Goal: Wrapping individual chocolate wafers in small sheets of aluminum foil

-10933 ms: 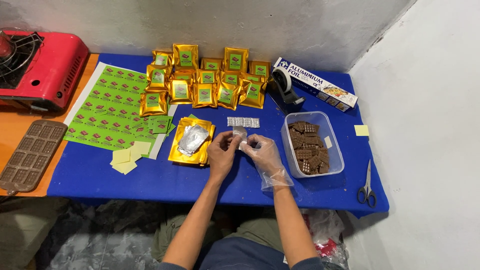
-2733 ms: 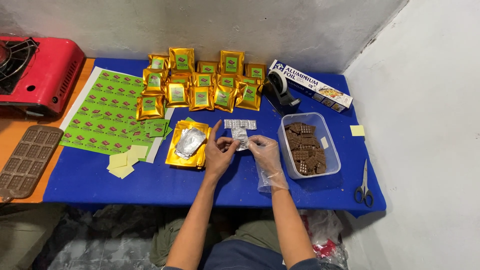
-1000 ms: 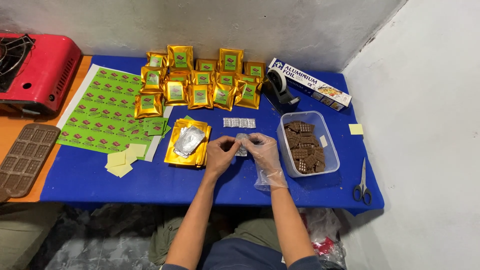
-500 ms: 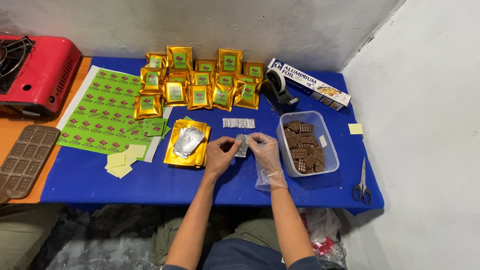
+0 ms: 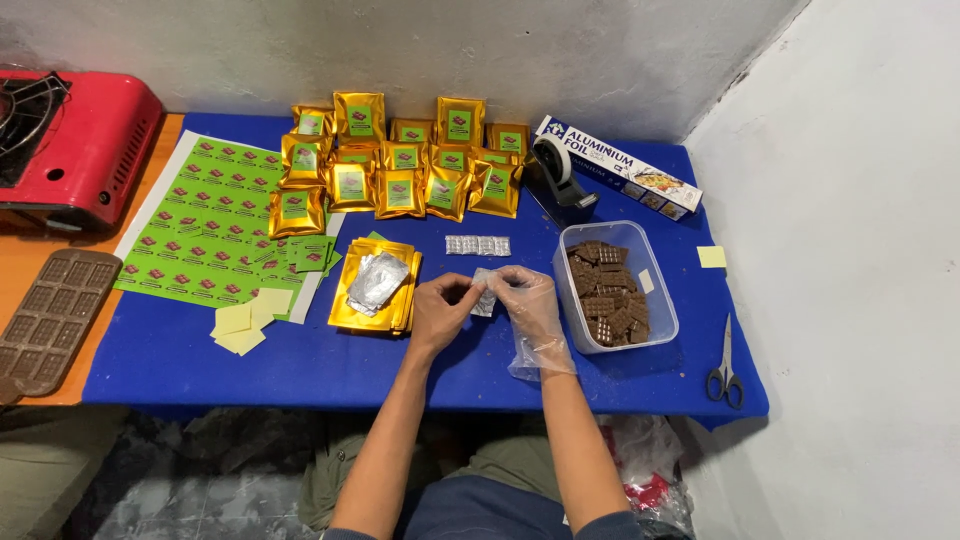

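Note:
My left hand (image 5: 440, 308) is bare and my right hand (image 5: 527, 300) wears a loose clear plastic glove. Between them both hands pinch a small foil-wrapped piece (image 5: 484, 297) just above the blue table cover (image 5: 200, 365). To the left of my left hand lies a stack of flat gold pouches (image 5: 395, 305) with a foil-wrapped bar (image 5: 375, 281) on top. A clear plastic tub (image 5: 660, 335) of brown chocolate squares stands right of my gloved hand. A strip of small silver packets (image 5: 477, 245) lies just beyond my hands.
Several filled gold pouches with green labels (image 5: 400, 165) stand at the back. A green sticker sheet (image 5: 215, 235) and yellow backing scraps (image 5: 245, 320) lie at left, a brown mould (image 5: 45, 320) and red stove (image 5: 70, 140) further left. Tape dispenser (image 5: 560, 180), foil box (image 5: 620, 178), scissors (image 5: 725, 365) at right.
Both hands have stayed over the same spot, turning and folding the small foil piece between the fingers. Nothing else on the table has moved.

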